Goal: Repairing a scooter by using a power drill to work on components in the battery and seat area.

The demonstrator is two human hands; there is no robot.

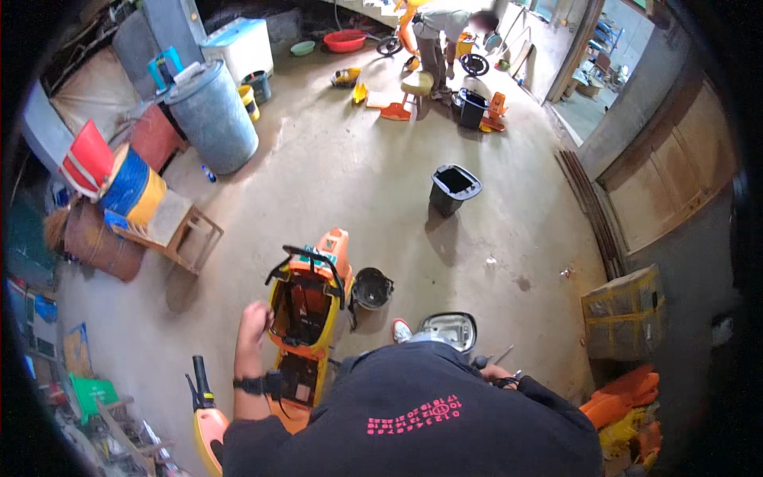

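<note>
My left hand (256, 318), fingers curled, is beside the yellow side edge of an orange electric scooter (327, 238). Whatever those fingers hold, if anything, is hidden. With its seat off, the scooter's dark inner frame shows, and a black grab rail (314, 253) curves over its rear. Low on the right, partly behind my dark shirt, my right hand (497, 373) is closed around something dark that I cannot make out. A thin rod (505, 353) shows just past it. Near my shoe (402, 330) lies an upturned scooter seat (450, 327). The handlebar grip (200, 374) sticks up at lower left.
A black helmet (372, 288) lies beside the scooter. Farther off stands a black storage bucket (455, 184). Another person (442, 40) bends by a second scooter at the back. Left are a blue drum (211, 115) and a wooden stool (179, 230); right, a taped carton (624, 314).
</note>
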